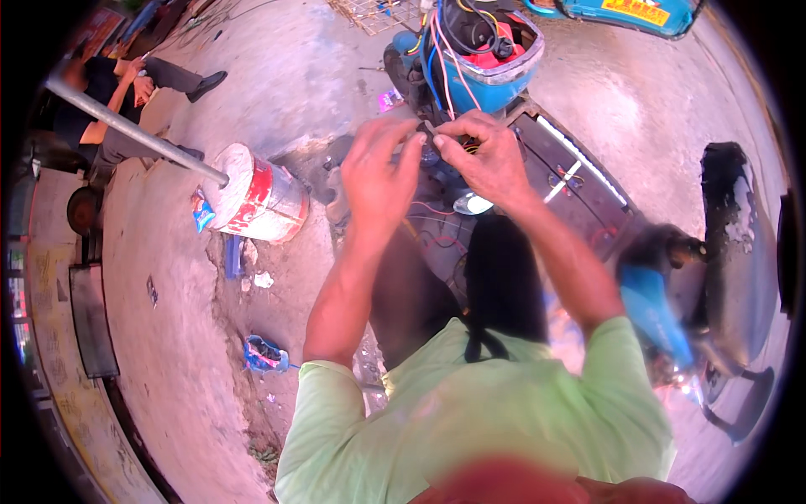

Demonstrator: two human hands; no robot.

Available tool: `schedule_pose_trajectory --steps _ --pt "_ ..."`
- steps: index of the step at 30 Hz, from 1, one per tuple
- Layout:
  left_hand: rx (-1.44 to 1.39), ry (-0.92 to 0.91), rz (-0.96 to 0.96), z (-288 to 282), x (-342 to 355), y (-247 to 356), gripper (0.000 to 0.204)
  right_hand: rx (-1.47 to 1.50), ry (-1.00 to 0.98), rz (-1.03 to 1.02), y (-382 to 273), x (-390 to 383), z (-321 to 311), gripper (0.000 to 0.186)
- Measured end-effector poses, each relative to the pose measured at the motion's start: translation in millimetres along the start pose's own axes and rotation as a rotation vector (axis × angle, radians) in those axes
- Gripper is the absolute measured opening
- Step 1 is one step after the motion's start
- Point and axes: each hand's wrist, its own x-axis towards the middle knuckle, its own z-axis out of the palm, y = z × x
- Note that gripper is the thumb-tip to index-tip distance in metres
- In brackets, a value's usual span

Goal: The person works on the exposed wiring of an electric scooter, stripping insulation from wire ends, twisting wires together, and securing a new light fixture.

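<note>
Across the rough concrete floor point(168, 290), I can make out from my remote seat a red-and-white bucket point(273, 200) (its red rather patchy), a pink wrapper point(389, 101), a wire grid point(375, 15) and a crumpled blue bundle point(264, 354).

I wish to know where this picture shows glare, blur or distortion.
Head view: glare whitens the concrete ground at upper right; the red shape at the lower edge is blurred; the yellowish strip at left bends; the small dark piece between left hand and right hand is too small to identify.
</note>
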Motion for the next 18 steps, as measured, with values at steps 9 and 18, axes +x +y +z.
schedule_pose_trajectory --steps 9,18 --pt "0.140 -0.025 0.276 8 19 -11 0.011 0.056 0.001 0.041 -7 3 2 0.014" --pt "0.089 -0.102 0.172 11 26 -27 0.014 0.042 -0.039 0.062 -1 3 -2 0.015"
